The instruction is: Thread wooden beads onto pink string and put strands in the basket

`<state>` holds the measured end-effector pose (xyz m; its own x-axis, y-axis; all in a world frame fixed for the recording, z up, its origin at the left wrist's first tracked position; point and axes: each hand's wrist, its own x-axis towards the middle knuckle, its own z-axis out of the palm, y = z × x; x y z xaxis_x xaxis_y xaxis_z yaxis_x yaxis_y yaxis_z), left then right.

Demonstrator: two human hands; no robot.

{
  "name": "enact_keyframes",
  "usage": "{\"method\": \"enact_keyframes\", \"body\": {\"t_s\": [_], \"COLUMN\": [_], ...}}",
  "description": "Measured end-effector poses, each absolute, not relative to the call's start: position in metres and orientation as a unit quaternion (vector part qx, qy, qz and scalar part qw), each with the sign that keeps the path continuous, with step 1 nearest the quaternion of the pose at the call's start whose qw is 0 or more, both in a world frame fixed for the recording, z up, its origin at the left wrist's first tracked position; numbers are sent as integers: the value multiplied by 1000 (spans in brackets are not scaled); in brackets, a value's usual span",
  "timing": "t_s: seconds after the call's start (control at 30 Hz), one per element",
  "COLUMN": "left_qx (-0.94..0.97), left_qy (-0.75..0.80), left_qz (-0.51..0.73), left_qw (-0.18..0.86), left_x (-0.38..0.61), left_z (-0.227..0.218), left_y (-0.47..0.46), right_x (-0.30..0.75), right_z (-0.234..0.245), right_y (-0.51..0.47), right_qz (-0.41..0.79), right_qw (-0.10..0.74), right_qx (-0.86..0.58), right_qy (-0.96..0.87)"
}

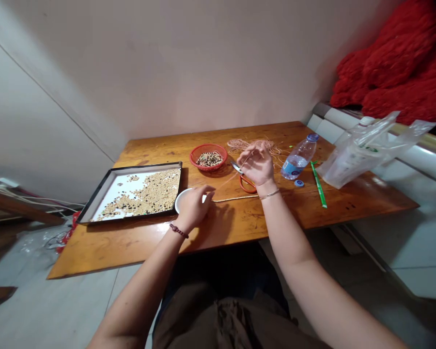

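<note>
My left hand [195, 204] is closed in a pinch over a small white bowl [180, 198], its fingertips at the near end of a strand of pale beads [236, 198] lying on the wooden table [138, 237]. My right hand [256, 165] is raised above the table with its fingers pinched on a thin cord that runs back down toward my left hand. Orange-handled scissors [245, 182] lie under my right hand. A loose pile of pinkish cord [240, 144] lies just beyond it.
A black tray [94, 206] with several pale beads sits at the left. A red basket [208, 156] of mixed beads stands behind the bowl. At the right are a plastic water bottle [298, 157], its blue cap [299, 183], a green stick [319, 185] and a clear plastic bag [363, 150].
</note>
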<state>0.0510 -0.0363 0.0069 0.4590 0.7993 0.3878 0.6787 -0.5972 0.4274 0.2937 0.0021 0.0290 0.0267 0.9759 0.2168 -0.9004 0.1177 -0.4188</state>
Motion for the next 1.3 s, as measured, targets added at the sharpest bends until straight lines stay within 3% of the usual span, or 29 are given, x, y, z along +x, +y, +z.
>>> {"method": "enact_keyframes", "body": {"t_s": [0.13, 0.27, 0.37, 0.53, 0.77, 1.0, 1.2, 1.3], "left_qx": [830, 750, 745, 762, 764, 773, 815, 800], "left_qy": [411, 440, 429, 426, 494, 466, 420, 425], "left_qz": [371, 481, 475, 369, 343, 256, 204, 245], "left_qw": [62, 111, 189, 318, 233, 346, 345, 345], "left_x": [52, 37, 23, 1, -11, -10, -2, -2], "left_z": [15, 2, -23, -48, -31, -22, -21, -21], "left_y": [-76, -121, -147, -164, -169, -193, -201, -197], "right_x": [275, 221, 180, 153, 151, 145, 145, 146], "right_z": [49, 50, 33, 8, 7, 5, 2, -1], "right_y": [-45, -123, -166, -191, -203, -204, -199, -196], "right_qz": [646, 588, 565, 616, 685, 686, 708, 698], "right_qw": [647, 486, 402, 434, 396, 424, 479, 494], "right_qx": [-157, -226, -237, -261, -214, -264, -278, -293], "right_qy": [-372, -606, -681, -604, -572, -529, -439, -427]}}
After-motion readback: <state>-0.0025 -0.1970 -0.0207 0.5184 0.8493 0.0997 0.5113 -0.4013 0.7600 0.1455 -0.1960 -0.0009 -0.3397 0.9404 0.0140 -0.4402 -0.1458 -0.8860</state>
